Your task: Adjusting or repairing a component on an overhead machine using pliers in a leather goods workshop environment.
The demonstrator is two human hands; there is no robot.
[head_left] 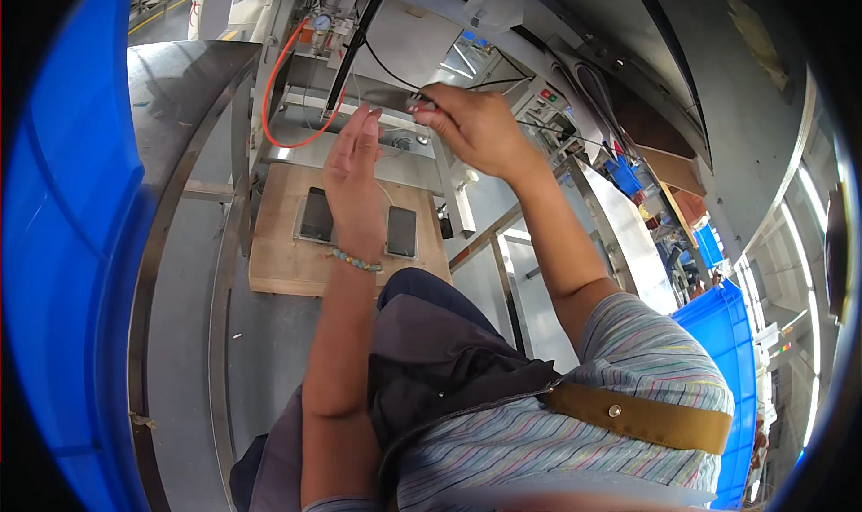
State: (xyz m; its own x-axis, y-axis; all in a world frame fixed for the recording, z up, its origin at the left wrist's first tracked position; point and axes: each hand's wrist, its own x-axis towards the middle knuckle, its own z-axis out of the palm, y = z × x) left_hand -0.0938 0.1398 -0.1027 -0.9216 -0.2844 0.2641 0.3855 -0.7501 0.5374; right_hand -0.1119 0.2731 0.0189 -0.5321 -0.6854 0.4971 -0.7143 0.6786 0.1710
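Note:
My left hand (353, 175) is raised in front of the machine, a beaded bracelet (356, 260) round its wrist. Thumb and fingertips are pressed together; anything between them is too small to make out. Just right of it and a little higher, my right hand (476, 126) is closed in a pinch, its fingertips pointing left. Something small and dark seems to show at those fingertips, but its kind is not clear. A narrow gap parts the two hands. Behind them lies the machine's metal bed (310, 153), partly hidden by my left hand.
Below, a wooden board (278, 251) carries two dark foot pedals (401, 232). An orange-red air hose (267, 108) loops at the left near a pressure gauge (321, 22). A metal table (180, 90) and blue bin (72, 198) flank my left; another blue bin (718, 319) stands right.

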